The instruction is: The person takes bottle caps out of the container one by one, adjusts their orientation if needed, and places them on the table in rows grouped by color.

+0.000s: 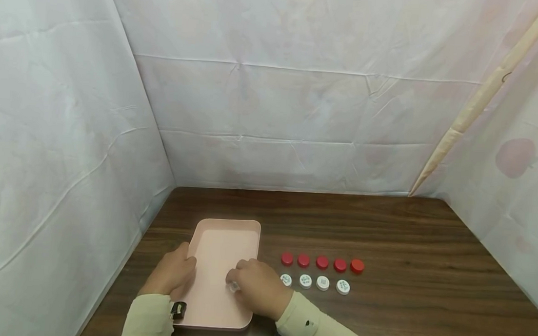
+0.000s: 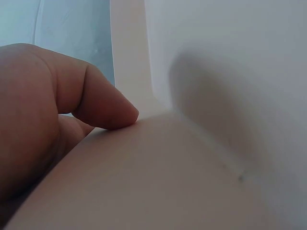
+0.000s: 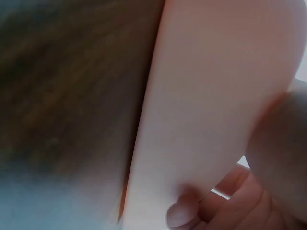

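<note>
A pink rectangular tray [image 1: 220, 247] lies on the table's left half. My left hand [image 1: 172, 272] holds its left side, the thumb [image 2: 108, 108] over the rim and the other fingers mostly outside it. Over the right part of the tray is my right hand [image 1: 259, 288], its fingers curled. A small whitish piece [image 1: 234, 286] shows at those fingertips, mostly covered, so its kind is unclear. In the right wrist view the tray's outer wall [image 3: 206, 96] hides much of that hand.
Right of the tray lie a row of several red bottle caps [image 1: 322, 262] and, nearer, a row of several white bottle caps [image 1: 322, 283] with printed tops. The dark wooden table [image 1: 428, 280] extends right. White cloth walls [image 1: 277, 101] enclose the back and sides.
</note>
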